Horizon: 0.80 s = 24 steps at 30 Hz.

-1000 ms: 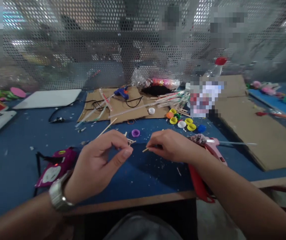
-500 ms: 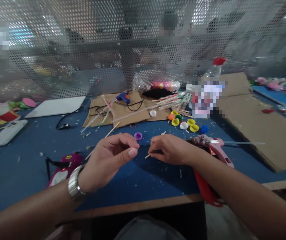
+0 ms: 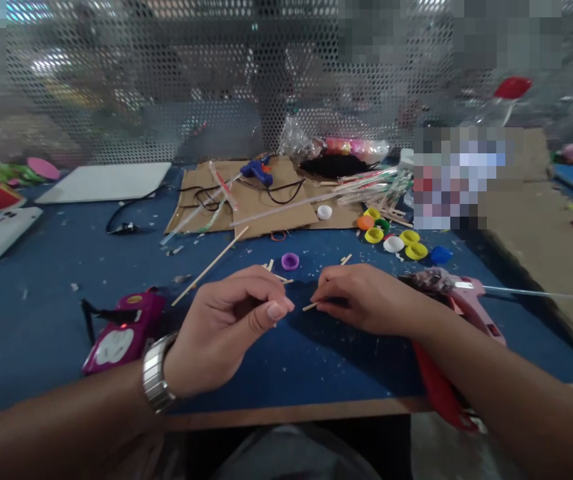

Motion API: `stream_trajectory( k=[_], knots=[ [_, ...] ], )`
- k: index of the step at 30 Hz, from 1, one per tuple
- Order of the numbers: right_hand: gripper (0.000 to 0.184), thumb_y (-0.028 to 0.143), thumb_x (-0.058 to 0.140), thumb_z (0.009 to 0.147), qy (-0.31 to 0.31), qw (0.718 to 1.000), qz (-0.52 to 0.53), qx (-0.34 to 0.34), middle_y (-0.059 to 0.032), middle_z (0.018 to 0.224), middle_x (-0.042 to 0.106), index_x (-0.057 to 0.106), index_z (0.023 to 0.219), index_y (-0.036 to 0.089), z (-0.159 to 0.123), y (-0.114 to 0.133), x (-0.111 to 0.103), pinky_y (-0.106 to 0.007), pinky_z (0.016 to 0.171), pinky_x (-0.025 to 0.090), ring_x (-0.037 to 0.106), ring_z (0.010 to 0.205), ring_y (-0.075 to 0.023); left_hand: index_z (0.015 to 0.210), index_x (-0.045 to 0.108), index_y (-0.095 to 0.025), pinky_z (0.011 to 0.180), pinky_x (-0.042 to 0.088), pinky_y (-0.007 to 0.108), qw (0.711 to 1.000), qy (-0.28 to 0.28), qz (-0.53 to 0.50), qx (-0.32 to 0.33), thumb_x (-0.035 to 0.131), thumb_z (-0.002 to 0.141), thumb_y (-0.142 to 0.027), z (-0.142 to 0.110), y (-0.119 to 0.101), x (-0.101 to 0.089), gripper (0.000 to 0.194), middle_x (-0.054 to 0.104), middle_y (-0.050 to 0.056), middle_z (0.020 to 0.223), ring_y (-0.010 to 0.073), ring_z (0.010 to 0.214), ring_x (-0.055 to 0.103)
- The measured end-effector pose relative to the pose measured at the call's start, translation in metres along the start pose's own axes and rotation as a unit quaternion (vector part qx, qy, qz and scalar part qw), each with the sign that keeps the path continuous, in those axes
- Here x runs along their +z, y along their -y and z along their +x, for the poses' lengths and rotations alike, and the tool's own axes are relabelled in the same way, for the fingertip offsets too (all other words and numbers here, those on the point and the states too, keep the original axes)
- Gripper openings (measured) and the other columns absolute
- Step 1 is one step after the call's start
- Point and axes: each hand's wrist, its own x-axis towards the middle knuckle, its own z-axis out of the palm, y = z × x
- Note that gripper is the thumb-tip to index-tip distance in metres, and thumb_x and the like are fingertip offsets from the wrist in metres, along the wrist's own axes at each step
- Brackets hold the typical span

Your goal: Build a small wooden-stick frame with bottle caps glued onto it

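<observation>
My left hand (image 3: 231, 327), with a metal watch (image 3: 157, 373) on its wrist, is closed in a pinch of thumb and forefinger. Whatever lies between those fingertips is too small to make out. To its right, my right hand (image 3: 366, 297) grips a short thin wooden stick (image 3: 309, 307), whose tip points toward the left hand. Just beyond the hands sits a purple bottle cap (image 3: 290, 261), with small stick pieces (image 3: 282, 279) near it. A longer wooden stick (image 3: 211, 265) lies behind my left hand.
Several coloured caps (image 3: 409, 238) lie beyond my right hand. By my right forearm is a pink glue gun (image 3: 476, 300); a blue one (image 3: 257, 172) rests on cardboard (image 3: 276, 213). A purple device (image 3: 121, 333) stands left. A perforated metal screen (image 3: 191, 87) rises behind the table.
The view has tipped down a little, so the table's things sit higher in the picture. Small stick pieces now show beyond my left fingers. Both hands keep nearly the same pose.
</observation>
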Motion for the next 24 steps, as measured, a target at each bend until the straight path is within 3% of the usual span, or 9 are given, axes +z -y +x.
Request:
stream_trajectory(
  k=[6, 9, 12, 16, 20, 24],
  knots=[
    [0.013, 0.020, 0.072, 0.104, -0.018, 1.000, -0.011, 0.001, -0.0069, 0.104, 0.079, 0.084, 0.108, 0.020, -0.002, 0.002, 0.000, -0.032, 0.080, 0.054, 0.077, 0.091, -0.0223, 0.103, 0.083, -0.029, 0.083, 0.054, 0.033, 0.999, 0.000, -0.016, -0.048, 0.069, 0.111, -0.031, -0.007, 0.007, -0.001, 0.016, 0.070, 0.001, 0.086, 0.0139, 0.078, 0.064],
    [0.014, 0.021, 0.072, 0.105, -0.031, 0.999, -0.016, -0.006, -0.0068, 0.105, 0.080, 0.085, 0.109, 0.020, -0.003, 0.001, 0.001, -0.033, 0.080, 0.056, 0.079, 0.090, -0.0228, 0.115, 0.081, -0.032, 0.086, 0.055, 0.035, 0.999, -0.008, -0.007, -0.052, 0.061, 0.113, -0.027, -0.007, 0.004, -0.002, 0.021, 0.071, 0.003, 0.103, 0.0167, 0.089, 0.066],
    [0.017, 0.020, 0.071, 0.105, -0.039, 0.999, -0.014, -0.009, -0.0077, 0.109, 0.081, 0.086, 0.111, 0.020, -0.003, 0.000, 0.002, -0.035, 0.082, 0.058, 0.080, 0.090, -0.0229, 0.130, 0.073, -0.030, 0.101, 0.055, 0.041, 0.992, -0.044, 0.120, -0.019, 0.059, 0.110, -0.020, -0.003, 0.002, -0.002, 0.027, 0.071, 0.006, 0.126, 0.0225, 0.113, 0.067],
    [0.019, 0.016, 0.070, 0.104, -0.034, 0.999, -0.017, -0.008, -0.0082, 0.110, 0.079, 0.087, 0.111, 0.020, -0.002, 0.000, 0.001, -0.036, 0.084, 0.059, 0.080, 0.094, -0.0241, 0.151, 0.052, -0.025, 0.124, 0.043, 0.056, 0.942, -0.066, 0.329, 0.021, 0.063, 0.099, -0.015, 0.000, 0.010, 0.002, 0.054, 0.061, 0.012, 0.152, 0.0333, 0.142, 0.057],
    [0.020, 0.017, 0.069, 0.104, -0.020, 0.999, -0.033, -0.007, -0.0074, 0.107, 0.078, 0.086, 0.114, 0.021, -0.001, 0.002, -0.001, -0.037, 0.083, 0.058, 0.079, 0.094, -0.0248, 0.162, 0.037, -0.020, 0.129, 0.039, 0.062, 0.916, -0.015, 0.402, -0.012, 0.061, 0.099, -0.015, -0.003, 0.030, 0.007, 0.067, 0.051, 0.018, 0.165, 0.0372, 0.156, 0.044],
    [0.021, 0.021, 0.068, 0.107, -0.018, 0.999, -0.030, -0.003, -0.0079, 0.111, 0.079, 0.086, 0.117, 0.022, -0.001, 0.003, -0.001, -0.038, 0.086, 0.058, 0.079, 0.099, -0.0259, 0.170, 0.028, -0.025, 0.123, 0.042, 0.065, 0.908, 0.043, 0.411, -0.061, 0.053, 0.104, -0.015, -0.006, 0.041, 0.007, 0.071, 0.055, 0.017, 0.163, 0.0382, 0.154, 0.045]
  ],
)
